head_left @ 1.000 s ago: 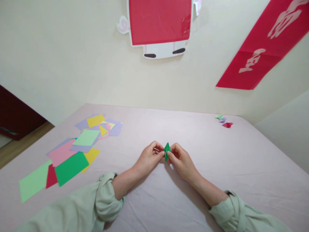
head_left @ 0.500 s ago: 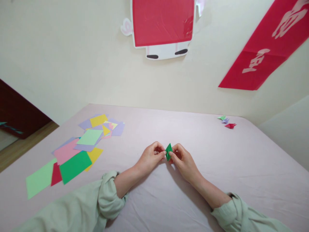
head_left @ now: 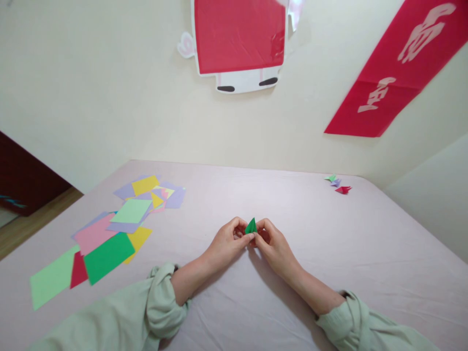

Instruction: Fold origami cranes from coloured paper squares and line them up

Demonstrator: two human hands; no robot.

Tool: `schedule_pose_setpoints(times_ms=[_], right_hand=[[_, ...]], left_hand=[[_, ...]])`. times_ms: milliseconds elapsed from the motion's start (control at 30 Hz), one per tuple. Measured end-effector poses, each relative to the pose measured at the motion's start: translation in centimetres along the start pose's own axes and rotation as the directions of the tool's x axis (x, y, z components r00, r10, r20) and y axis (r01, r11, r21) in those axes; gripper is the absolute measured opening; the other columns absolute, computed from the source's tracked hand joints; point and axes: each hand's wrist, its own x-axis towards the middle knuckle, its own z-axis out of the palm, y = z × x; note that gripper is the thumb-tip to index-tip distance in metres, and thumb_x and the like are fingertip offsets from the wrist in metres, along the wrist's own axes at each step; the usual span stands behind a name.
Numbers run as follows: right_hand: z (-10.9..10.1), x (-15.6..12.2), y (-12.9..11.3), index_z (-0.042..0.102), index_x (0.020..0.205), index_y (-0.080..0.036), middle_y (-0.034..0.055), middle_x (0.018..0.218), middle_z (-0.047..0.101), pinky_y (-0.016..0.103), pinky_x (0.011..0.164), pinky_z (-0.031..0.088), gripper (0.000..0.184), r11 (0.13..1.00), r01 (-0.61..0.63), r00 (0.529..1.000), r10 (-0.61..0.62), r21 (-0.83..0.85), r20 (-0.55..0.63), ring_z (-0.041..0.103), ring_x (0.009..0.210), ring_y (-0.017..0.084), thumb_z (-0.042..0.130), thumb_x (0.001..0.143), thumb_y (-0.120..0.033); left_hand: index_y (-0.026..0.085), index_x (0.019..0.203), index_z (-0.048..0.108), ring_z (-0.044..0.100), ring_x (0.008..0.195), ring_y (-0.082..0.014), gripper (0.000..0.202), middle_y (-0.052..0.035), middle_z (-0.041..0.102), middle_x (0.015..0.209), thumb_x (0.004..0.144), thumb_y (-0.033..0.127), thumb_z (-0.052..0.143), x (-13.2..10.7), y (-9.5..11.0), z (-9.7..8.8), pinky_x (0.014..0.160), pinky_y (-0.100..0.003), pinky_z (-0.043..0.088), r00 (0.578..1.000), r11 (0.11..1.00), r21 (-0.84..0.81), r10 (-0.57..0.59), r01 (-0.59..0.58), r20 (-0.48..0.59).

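A small folded piece of green paper point(head_left: 251, 226) is held between my two hands, low over the middle of the table. It comes to a point at the top, and its lower part is hidden behind my thumbs. My left hand point(head_left: 231, 241) pinches it from the left, thumb in front and fingers curled behind. From the right, my right hand point(head_left: 274, 242) pinches it in the same way. The two thumb tips meet, or nearly meet, at the front of the paper.
Loose coloured paper sheets overlap on the left of the table, with a dark green sheet point(head_left: 109, 257) near the front. Several small folded paper figures, one of them red point(head_left: 343, 190), lie at the back right. The table's cover point(head_left: 219, 190) is pale pink, and a wall stands behind.
The thumbs have come closer together and now cover the lower half of the green paper, which showed as a full diamond before. The whole view has shifted slightly.
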Motion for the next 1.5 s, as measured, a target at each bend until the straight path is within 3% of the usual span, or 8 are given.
schedule_pose_setpoints(times_ms=[167, 400, 600, 800, 1067, 1167, 1300, 1500], right_hand=[[0.0, -0.1, -0.2, 0.051, 0.084, -0.020, -0.0022, 0.075, 0.056, 0.025, 0.061, 0.043, 0.010, 0.997, 0.001, 1.000, -0.002, -0.072, -0.013, 0.054, 0.066, 0.013, 0.053, 0.089, -0.029], [-0.1, -0.1, -0.6, 0.051, 0.081, -0.021, -0.0027, 0.071, 0.056, 0.025, 0.059, 0.042, 0.013, 0.995, -0.015, 1.000, 0.015, -0.103, 0.000, 0.054, 0.063, 0.013, 0.053, 0.089, -0.031], [-0.4, 0.2, -0.6, 0.054, 0.100, -0.020, -0.0010, 0.079, 0.063, 0.026, 0.064, 0.045, 0.017, 0.996, -0.041, 0.999, 0.042, -0.083, 0.006, 0.061, 0.066, 0.014, 0.056, 0.086, -0.030], [-0.3, 0.4, -0.4, 0.050, 0.078, -0.020, -0.0040, 0.066, 0.057, 0.025, 0.060, 0.043, 0.015, 0.999, -0.054, 0.998, 0.054, -0.001, 0.022, 0.055, 0.061, 0.012, 0.056, 0.086, -0.031], [-0.9, 1.3, -0.7, 0.051, 0.071, -0.020, -0.0045, 0.058, 0.052, 0.023, 0.055, 0.038, 0.023, 0.983, -0.090, 0.995, 0.094, -0.158, 0.018, 0.049, 0.055, 0.012, 0.048, 0.089, -0.034], [-1.1, 2.3, -0.6, 0.050, 0.068, -0.020, -0.0040, 0.057, 0.052, 0.023, 0.054, 0.034, 0.021, 0.929, -0.085, 0.996, 0.093, -0.360, 0.005, 0.048, 0.055, 0.012, 0.049, 0.087, -0.030], [-0.8, 3.0, -0.6, 0.051, 0.070, -0.021, -0.0016, 0.065, 0.057, 0.024, 0.053, 0.026, 0.016, 0.712, -0.059, 0.998, 0.056, -0.699, -0.028, 0.048, 0.059, 0.013, 0.052, 0.085, -0.025], [0.0, 2.4, -0.8, 0.053, 0.093, -0.021, 0.0019, 0.091, 0.061, 0.024, 0.052, 0.026, 0.004, 0.503, -0.005, 1.000, -0.004, -0.864, -0.008, 0.054, 0.068, 0.014, 0.051, 0.090, -0.022]], left_hand=[[0.015, 0.085, 0.060, 0.055, 0.074, -0.0133, 0.009, -0.0005, 0.061, 0.079, 0.078, 0.018, 0.055, -0.2, -0.2, 0.0, 0.070, -0.025, 0.043, 0.998, 0.997, 0.046, 0.065, -0.066, 0.020], [0.016, 0.077, 0.058, 0.053, 0.070, -0.0126, 0.007, 0.0011, 0.060, 0.074, 0.079, 0.022, 0.057, 0.1, -0.5, -0.2, 0.066, -0.023, 0.041, 0.998, 0.998, 0.025, 0.061, -0.061, 0.011], [0.016, 0.075, 0.056, 0.046, 0.061, -0.0096, 0.011, 0.0042, 0.053, 0.066, 0.078, 0.026, 0.059, 0.2, -0.5, -0.5, 0.058, -0.021, 0.036, 0.999, 0.997, -0.078, 0.002, 0.001, 0.034], [0.015, 0.074, 0.056, 0.047, 0.061, -0.0099, 0.013, 0.0035, 0.054, 0.066, 0.077, 0.027, 0.060, 0.3, -0.4, -0.5, 0.058, -0.021, 0.036, 0.999, 0.999, -0.049, -0.005, 0.006, 0.034], [0.017, 0.068, 0.054, 0.047, 0.056, -0.0116, 0.023, 0.0032, 0.052, 0.060, 0.083, 0.035, 0.056, 1.2, -1.1, -0.5, 0.055, -0.022, 0.034, 0.999, 0.993, 0.115, 0.008, -0.003, -0.041], [0.018, 0.065, 0.054, 0.049, 0.060, -0.0137, 0.025, 0.0017, 0.055, 0.062, 0.084, 0.033, 0.055, 1.7, -0.8, -0.8, 0.057, -0.024, 0.032, 0.991, 0.921, 0.383, 0.103, -0.064, -0.081], [0.020, 0.068, 0.053, 0.048, 0.062, -0.0151, 0.021, 0.0006, 0.056, 0.068, 0.085, 0.032, 0.057, 1.8, -0.6, -1.1, 0.056, -0.026, 0.028, 0.981, 0.696, 0.715, 0.178, -0.066, -0.082], [0.022, 0.092, 0.055, 0.057, 0.080, -0.0174, 0.005, -0.0023, 0.058, 0.094, 0.091, 0.026, 0.051, 1.4, -0.7, -1.1, 0.066, -0.027, 0.039, 0.972, 0.474, 0.868, 0.231, -0.150, 0.042]])
